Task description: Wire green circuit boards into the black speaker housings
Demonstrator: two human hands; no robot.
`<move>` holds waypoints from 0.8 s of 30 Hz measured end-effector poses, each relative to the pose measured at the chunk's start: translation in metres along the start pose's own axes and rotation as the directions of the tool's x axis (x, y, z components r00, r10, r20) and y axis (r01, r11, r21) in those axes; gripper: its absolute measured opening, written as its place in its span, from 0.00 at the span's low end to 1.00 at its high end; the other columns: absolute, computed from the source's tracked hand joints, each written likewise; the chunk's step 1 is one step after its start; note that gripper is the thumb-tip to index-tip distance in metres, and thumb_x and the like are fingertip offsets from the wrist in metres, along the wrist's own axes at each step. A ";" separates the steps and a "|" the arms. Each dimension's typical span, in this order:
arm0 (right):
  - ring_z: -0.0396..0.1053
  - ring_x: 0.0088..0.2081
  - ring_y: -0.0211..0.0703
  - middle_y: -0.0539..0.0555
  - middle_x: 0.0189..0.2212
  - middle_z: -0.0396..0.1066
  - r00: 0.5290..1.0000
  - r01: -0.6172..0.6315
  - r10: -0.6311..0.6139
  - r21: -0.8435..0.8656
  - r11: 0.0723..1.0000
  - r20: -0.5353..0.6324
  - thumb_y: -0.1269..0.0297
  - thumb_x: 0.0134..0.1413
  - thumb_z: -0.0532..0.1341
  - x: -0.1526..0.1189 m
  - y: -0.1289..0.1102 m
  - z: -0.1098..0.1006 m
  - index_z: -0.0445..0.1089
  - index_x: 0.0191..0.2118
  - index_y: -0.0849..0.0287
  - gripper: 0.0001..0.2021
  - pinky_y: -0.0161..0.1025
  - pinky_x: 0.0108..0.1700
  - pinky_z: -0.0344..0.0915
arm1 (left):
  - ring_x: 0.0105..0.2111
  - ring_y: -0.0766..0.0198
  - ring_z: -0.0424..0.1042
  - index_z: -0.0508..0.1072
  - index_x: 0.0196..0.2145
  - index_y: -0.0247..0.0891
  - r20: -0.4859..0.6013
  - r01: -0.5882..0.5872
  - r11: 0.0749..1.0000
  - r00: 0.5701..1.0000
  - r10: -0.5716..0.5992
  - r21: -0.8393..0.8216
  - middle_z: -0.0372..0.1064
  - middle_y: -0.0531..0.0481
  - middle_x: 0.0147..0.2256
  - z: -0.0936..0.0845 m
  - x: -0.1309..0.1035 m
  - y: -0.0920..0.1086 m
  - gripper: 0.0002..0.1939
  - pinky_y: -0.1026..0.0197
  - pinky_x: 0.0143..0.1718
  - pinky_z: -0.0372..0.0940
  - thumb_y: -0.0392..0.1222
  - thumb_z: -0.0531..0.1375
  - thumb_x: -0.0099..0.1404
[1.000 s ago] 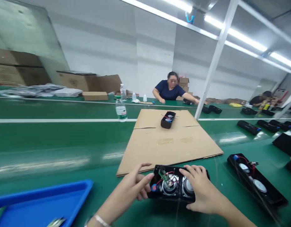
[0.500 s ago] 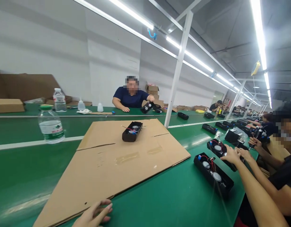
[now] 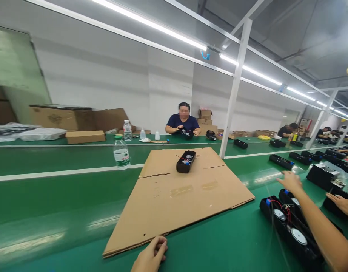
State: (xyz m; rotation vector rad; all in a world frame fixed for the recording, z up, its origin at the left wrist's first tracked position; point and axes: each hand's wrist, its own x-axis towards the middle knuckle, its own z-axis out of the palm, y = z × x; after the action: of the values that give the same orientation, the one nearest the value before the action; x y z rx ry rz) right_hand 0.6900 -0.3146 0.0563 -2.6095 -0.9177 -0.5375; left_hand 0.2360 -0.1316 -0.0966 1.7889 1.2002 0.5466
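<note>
At the lower middle, my left hand [image 3: 151,254] is loosely closed, its fingers curled in, by the near edge of a cardboard sheet [image 3: 162,215]. Nothing shows in it. My right hand [image 3: 290,182] is open, fingers stretched out, above two black speaker housings at the right. The nearer speaker housing [image 3: 284,226] has two round silver drivers, red wires and a blue part. My forearm partly covers the farther speaker housing [image 3: 295,200] beside it. One more speaker housing [image 3: 186,161] with wires lies on the far part of the cardboard.
A water bottle [image 3: 121,153] with a green cap stands left of the cardboard. A white post [image 3: 236,87] rises behind it. Across the green bench [image 3: 77,200], a person handles another housing [image 3: 187,133]. A co-worker's hands [image 3: 342,204] are at the right edge, near several black housings.
My view has turned left. My right hand has let go of the farther speaker housing and lifted off it. My left hand's fingers have curled in. The person opposite has lowered their housing.
</note>
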 end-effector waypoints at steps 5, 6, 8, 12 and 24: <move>0.62 0.47 0.46 0.57 0.47 0.63 0.859 0.444 -0.465 0.141 0.885 0.214 0.62 0.54 0.57 0.005 -0.165 0.062 0.63 0.47 0.61 0.15 0.49 0.49 0.58 | 0.23 0.66 0.72 0.62 0.26 0.43 -0.008 -0.097 0.986 0.995 0.099 0.135 0.70 0.56 0.24 0.005 0.003 -0.004 0.08 0.68 0.26 0.61 0.40 0.46 0.58; 0.62 0.47 0.46 0.56 0.48 0.62 0.804 0.513 -0.541 0.173 0.841 0.246 0.61 0.55 0.56 -0.002 -0.198 0.078 0.62 0.47 0.60 0.15 0.50 0.48 0.59 | 0.23 0.66 0.71 0.63 0.27 0.43 -0.013 -0.098 0.985 0.995 0.101 0.143 0.69 0.56 0.24 0.007 0.003 -0.005 0.08 0.68 0.26 0.61 0.40 0.46 0.59; 0.62 0.47 0.46 0.56 0.48 0.61 0.702 0.611 -0.650 0.222 0.760 0.292 0.61 0.56 0.56 -0.019 -0.256 0.108 0.62 0.48 0.60 0.15 0.50 0.47 0.60 | 0.23 0.67 0.71 0.63 0.27 0.42 -0.028 -0.093 0.983 0.995 0.099 0.161 0.69 0.55 0.24 0.009 0.004 -0.007 0.08 0.69 0.26 0.60 0.38 0.46 0.59; 0.61 0.48 0.47 0.56 0.50 0.59 0.610 0.684 -0.723 0.245 0.687 0.324 0.62 0.56 0.56 -0.039 -0.340 0.146 0.61 0.48 0.60 0.15 0.51 0.47 0.60 | 0.27 0.66 0.72 0.65 0.30 0.42 -0.040 -0.082 0.967 0.995 0.094 0.241 0.71 0.53 0.28 0.015 0.008 -0.011 0.10 0.68 0.29 0.59 0.35 0.45 0.60; 0.65 0.42 0.44 0.57 0.46 0.62 0.687 0.559 -0.586 0.203 0.804 0.429 0.62 0.56 0.55 -0.023 -0.412 0.159 0.62 0.47 0.62 0.14 0.46 0.42 0.64 | 0.32 0.53 0.72 0.68 0.39 0.40 -0.028 -0.050 0.954 0.998 0.061 0.296 0.71 0.43 0.35 0.032 0.019 -0.017 0.13 0.59 0.29 0.63 0.38 0.48 0.58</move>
State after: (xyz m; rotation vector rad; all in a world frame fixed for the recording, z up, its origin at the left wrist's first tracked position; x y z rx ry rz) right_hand 0.4449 0.0449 -0.0219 -2.3957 -1.9171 0.0254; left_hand 0.2594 -0.1260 -0.1300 2.0766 1.3149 0.4514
